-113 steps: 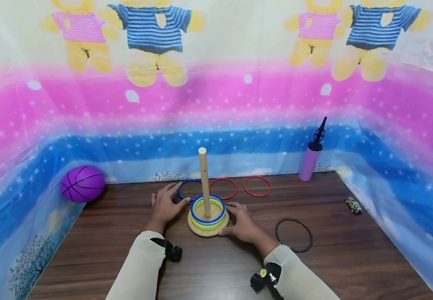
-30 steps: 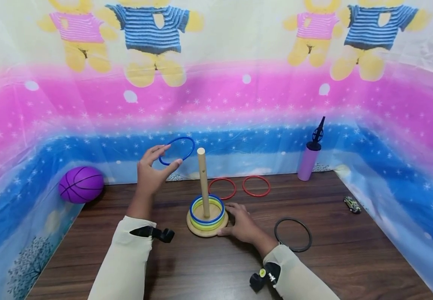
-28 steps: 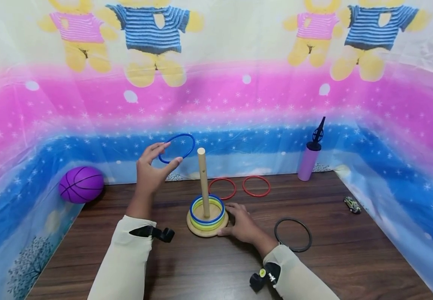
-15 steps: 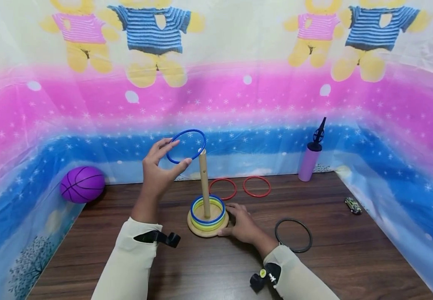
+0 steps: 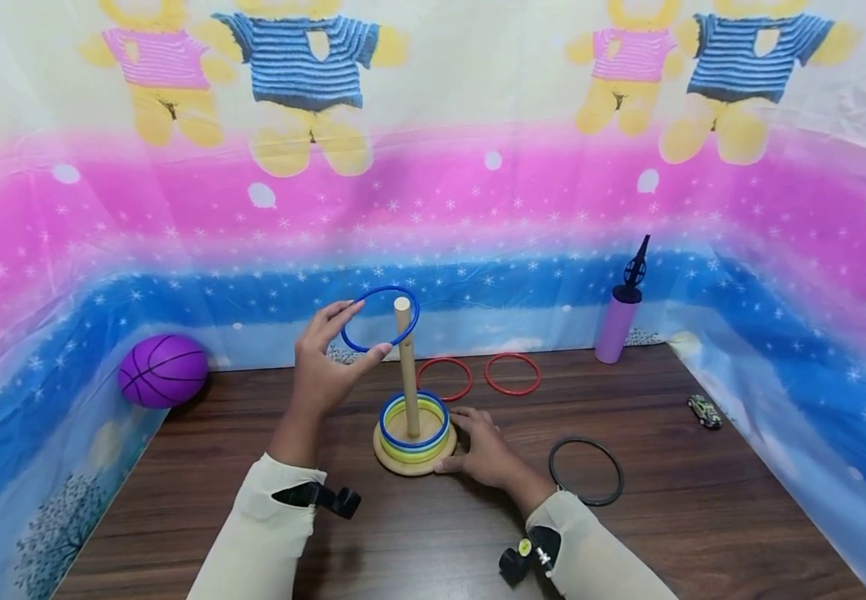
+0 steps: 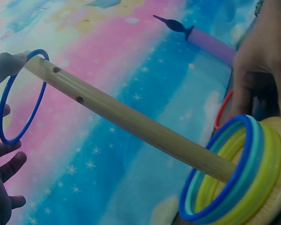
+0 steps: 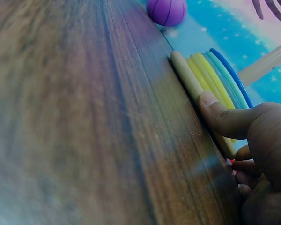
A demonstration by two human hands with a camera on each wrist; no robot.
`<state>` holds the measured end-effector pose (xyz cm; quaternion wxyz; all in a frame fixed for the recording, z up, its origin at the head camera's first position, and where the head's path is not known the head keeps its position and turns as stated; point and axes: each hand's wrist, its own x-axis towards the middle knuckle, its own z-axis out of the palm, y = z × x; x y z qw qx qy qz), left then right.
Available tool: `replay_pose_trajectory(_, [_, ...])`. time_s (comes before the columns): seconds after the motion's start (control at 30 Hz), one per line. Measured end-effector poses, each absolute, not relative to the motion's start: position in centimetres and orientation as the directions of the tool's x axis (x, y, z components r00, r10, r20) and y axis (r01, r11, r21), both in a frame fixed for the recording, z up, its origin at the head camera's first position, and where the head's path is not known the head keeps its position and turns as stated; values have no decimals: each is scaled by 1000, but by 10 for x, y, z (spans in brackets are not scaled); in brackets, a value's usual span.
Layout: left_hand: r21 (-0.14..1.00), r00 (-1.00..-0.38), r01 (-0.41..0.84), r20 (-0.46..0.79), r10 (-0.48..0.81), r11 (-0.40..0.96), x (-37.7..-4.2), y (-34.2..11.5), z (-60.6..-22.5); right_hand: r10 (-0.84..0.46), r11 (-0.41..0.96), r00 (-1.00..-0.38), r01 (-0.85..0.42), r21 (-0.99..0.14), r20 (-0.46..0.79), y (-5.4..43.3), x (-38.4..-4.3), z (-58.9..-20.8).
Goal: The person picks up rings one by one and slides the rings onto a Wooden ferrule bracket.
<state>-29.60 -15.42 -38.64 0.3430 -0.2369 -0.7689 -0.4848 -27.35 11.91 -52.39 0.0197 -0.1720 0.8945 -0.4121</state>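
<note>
My left hand (image 5: 323, 367) pinches a blue ring (image 5: 343, 336) between thumb and fingers. In the head view the ring encircles the top of an upright wooden peg (image 5: 407, 375); the left wrist view also shows it around the peg's tip (image 6: 35, 67). Lower down, a stack of rings (image 6: 267, 154) lies around the peg: blue on top, then light teal and yellow. They sit on a round wooden base (image 5: 416, 468). My right hand (image 5: 488, 450) grips the base's right edge, its thumb (image 7: 220, 112) against the rim and the fingers partly hidden beyond.
Two red rings (image 5: 513, 393) lie behind the peg, and a black ring (image 5: 586, 439) lies right of my right hand. A purple ball (image 5: 163, 371) is at the left edge. A purple hand pump (image 5: 618, 325) and a toy car (image 5: 704, 411) are at the right.
My left hand lifted the blue ring off the table, carried it right to the peg, then lowered it over the peg's top. My right hand has stayed on the base.
</note>
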Motion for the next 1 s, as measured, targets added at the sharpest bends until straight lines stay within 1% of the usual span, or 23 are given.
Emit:
replay_pose_trajectory(0.23, [571, -657, 692, 752, 58, 441, -293, -153, -407, -325, 612, -940, -292, -735, 104, 118, -275, -523])
replay_pose_trajectory(0.43, [587, -696, 656, 714, 79, 474, -290, -151, -426, -321, 616, -942, -284, -735, 94, 118, -275, -523])
replay_pose_trajectory(0.57, [590, -719, 636, 687, 105, 498, -289, -151, -440, -320, 617, -941, -297, -729, 112, 117, -275, -523])
replay_pose_trajectory(0.87, [583, -725, 643, 673, 149, 496, -285, -149, -472, -321, 629, -940, -304, -716, 117, 117, -275, -525])
replay_pose_trajectory(1.0, [591, -749, 627, 635, 186, 508, -284, -146, -486, -317, 633, -942, -299, -714, 112, 117, -275, -525])
